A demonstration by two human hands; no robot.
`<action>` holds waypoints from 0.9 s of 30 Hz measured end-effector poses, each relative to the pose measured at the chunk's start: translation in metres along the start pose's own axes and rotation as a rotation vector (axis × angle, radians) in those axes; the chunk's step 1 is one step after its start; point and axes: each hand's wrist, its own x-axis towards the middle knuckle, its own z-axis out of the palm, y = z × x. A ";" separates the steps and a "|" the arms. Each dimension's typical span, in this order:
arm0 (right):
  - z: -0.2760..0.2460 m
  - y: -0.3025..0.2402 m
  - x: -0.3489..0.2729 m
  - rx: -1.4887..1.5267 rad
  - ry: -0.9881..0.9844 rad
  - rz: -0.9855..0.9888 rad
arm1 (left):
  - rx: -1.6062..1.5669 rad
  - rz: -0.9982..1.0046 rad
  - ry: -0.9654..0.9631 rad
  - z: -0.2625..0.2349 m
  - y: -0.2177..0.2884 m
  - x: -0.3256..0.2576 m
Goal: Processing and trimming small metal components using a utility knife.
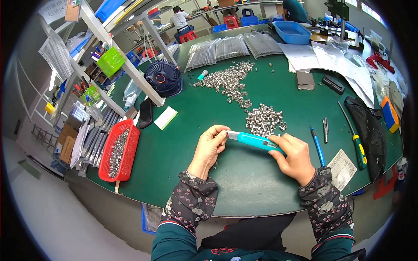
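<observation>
My right hand [292, 157] is wrapped round the teal handle of a utility knife [254, 141], held level above the green table with its pale metal end pointing left. At that end, the thumb and fingertips of my left hand [209, 150] are pinched together. Whatever sits between them is too small and covered to make out. Just beyond the knife is a heap of small silver metal rings [264, 120]. A larger spread of the same rings [228, 82] reaches toward the back, with a small teal-capped piece [203, 75] at its left edge.
A red basket [133, 150] of small metal parts stands at left, near a black phone [146, 114] and a dark fan [163, 78]. At right lie a blue pen-like tool [318, 148], a screwdriver [359, 150] and a black mesh pouch [370, 135]. Bagged tubes [231, 47] lie behind.
</observation>
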 end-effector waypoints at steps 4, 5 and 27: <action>-0.004 0.002 0.003 0.015 0.171 -0.031 | -0.100 -0.043 0.056 0.004 -0.001 -0.002; -0.005 0.003 0.003 0.035 0.164 -0.015 | -0.145 -0.039 0.060 0.004 -0.001 -0.002; 0.001 0.009 -0.001 0.194 -0.073 0.149 | -0.054 0.062 0.076 0.007 0.002 -0.002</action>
